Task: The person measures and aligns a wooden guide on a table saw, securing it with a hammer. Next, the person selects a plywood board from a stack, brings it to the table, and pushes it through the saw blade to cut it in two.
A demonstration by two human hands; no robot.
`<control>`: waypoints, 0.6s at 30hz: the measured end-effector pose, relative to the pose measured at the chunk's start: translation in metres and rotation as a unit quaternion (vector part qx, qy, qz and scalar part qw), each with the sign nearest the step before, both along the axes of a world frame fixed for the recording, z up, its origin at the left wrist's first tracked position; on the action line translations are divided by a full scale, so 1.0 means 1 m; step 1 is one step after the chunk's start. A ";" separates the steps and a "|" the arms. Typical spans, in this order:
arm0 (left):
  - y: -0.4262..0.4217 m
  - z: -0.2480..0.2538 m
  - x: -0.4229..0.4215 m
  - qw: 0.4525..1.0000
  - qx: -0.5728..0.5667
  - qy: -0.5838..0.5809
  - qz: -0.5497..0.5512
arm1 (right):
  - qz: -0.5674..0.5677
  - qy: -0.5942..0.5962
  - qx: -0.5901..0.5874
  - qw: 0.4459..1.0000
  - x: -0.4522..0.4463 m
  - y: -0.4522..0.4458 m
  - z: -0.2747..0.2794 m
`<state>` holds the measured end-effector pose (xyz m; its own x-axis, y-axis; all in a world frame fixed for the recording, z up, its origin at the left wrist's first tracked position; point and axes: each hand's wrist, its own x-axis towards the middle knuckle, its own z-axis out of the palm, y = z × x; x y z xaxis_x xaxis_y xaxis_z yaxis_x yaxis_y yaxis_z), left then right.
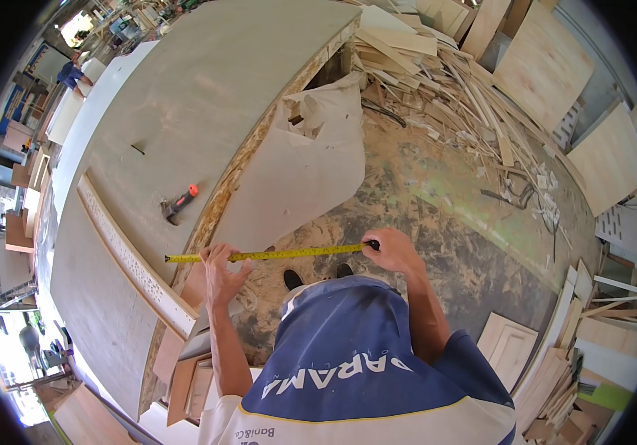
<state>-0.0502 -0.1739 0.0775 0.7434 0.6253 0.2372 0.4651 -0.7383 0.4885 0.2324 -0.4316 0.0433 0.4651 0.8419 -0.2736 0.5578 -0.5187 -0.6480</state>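
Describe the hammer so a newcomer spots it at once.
On the large grey worktop at the person's left, between the pale strip and ragged brown edge, lies the hammer. Its dark head and red-orange handle tip set it apart from the pale strip.

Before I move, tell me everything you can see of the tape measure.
The tape measure has a yellow, metal-looking blade with dark markings, too small to read. The blade is drawn out nearly straight. Its dark case is mostly hidden in the right hand; the left hand is at the blade nearer its free end, whether gripping or steadying I can't tell. That end reaches over the grey board, contact unclear; the rest spans above the floor.
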 end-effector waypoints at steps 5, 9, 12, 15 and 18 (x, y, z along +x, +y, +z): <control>0.000 -0.002 0.000 1.000 0.006 0.005 0.002 | -0.010 -0.007 -0.003 1.000 0.000 0.001 0.000; 0.000 -0.005 0.000 1.000 0.006 0.000 -0.003 | -0.001 -0.011 -0.007 1.000 0.001 0.002 -0.003; -0.001 -0.006 0.000 1.000 0.004 0.002 -0.002 | -0.001 -0.012 -0.008 1.000 0.001 0.001 -0.005; -0.002 -0.006 0.001 1.000 -0.004 0.007 0.003 | -0.004 -0.010 -0.011 1.000 0.001 0.002 -0.001; -0.003 -0.008 0.003 1.000 0.010 -0.002 0.000 | -0.005 -0.017 -0.011 1.000 -0.001 0.004 0.003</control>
